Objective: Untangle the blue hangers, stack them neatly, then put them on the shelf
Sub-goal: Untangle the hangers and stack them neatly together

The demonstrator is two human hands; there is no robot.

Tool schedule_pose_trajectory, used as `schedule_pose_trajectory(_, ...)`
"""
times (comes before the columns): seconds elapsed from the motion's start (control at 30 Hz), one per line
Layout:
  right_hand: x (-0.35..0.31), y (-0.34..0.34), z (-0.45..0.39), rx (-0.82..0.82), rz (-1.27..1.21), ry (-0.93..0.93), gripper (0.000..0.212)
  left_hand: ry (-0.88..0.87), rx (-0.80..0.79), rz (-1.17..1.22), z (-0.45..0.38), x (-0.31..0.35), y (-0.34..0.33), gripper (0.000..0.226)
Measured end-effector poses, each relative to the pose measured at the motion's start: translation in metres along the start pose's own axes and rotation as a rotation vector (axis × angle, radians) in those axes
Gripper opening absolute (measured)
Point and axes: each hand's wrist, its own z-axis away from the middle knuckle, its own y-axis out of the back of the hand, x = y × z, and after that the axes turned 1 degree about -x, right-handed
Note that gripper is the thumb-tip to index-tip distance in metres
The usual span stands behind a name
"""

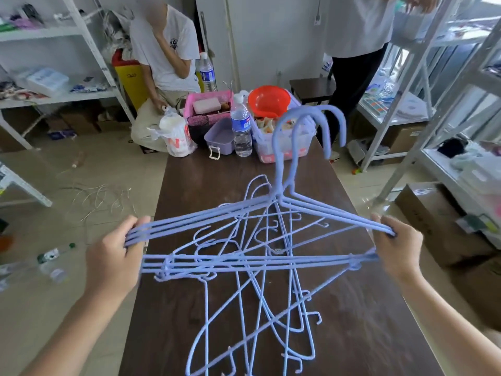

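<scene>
A small stack of light blue wire hangers (pixel 320 210) is held up above the dark wooden table (pixel 366 321), hooks pointing away from me. My left hand (pixel 115 256) grips the stack's left shoulder ends. My right hand (pixel 398 245) grips its right ends. Under the stack, several more blue hangers (pixel 260 308) lie tangled on the table, crossing each other at odd angles. Metal shelves (pixel 461 85) stand at the right, and another shelf unit (pixel 62 96) at the left.
At the table's far end sit a water bottle (pixel 241 128), a lilac box (pixel 219 137), a pink basket (pixel 208 104), a red bowl (pixel 268 100) on a clear bin and a white bag (pixel 176 137). One person sits behind the table, another stands far right. Cardboard boxes (pixel 433 221) line the floor at right.
</scene>
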Motion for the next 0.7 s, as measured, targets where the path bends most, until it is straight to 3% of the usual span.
schedule_pose_trajectory(0.07,-0.005,0.004,-0.001,0.024,-0.039,-0.015,0.055,-0.096,-0.03,-0.043,-0.015,0.02,0.014,0.033)
schedule_pose_trajectory(0.17,-0.009,0.008,-0.003,0.024,-0.062,-0.031,0.043,-0.199,-0.12,-0.006,-0.036,0.038,0.018,0.013)
schedule_pose_trajectory(0.27,-0.006,0.01,-0.007,0.034,-0.072,-0.059,0.045,-0.213,-0.239,0.261,-0.057,0.044,0.023,0.038)
schedule_pose_trajectory(0.37,0.002,0.012,-0.009,0.023,-0.064,-0.1,0.05,-0.037,-0.263,0.557,-0.048,0.03,0.021,0.085)
schedule_pose_trajectory(0.47,0.002,0.017,-0.005,-0.001,-0.049,-0.111,0.046,0.307,-0.401,0.693,-0.012,0.004,-0.001,0.12)
schedule_pose_trajectory(0.53,0.0,0.022,-0.001,-0.022,-0.042,-0.071,0.033,0.523,-0.554,0.803,0.016,-0.017,-0.014,0.098)
schedule_pose_trajectory(0.57,-0.003,0.024,0.001,-0.027,-0.049,-0.053,0.028,0.55,-0.617,0.815,0.026,-0.023,-0.017,0.083)
schedule_pose_trajectory(0.63,-0.01,0.029,0.001,-0.029,-0.064,-0.045,0.026,0.531,-0.675,0.828,0.036,-0.029,-0.018,0.052)
schedule_pose_trajectory(0.7,-0.016,0.032,-0.003,-0.02,-0.068,-0.041,0.026,0.492,-0.695,0.857,0.037,-0.027,-0.016,0.046)
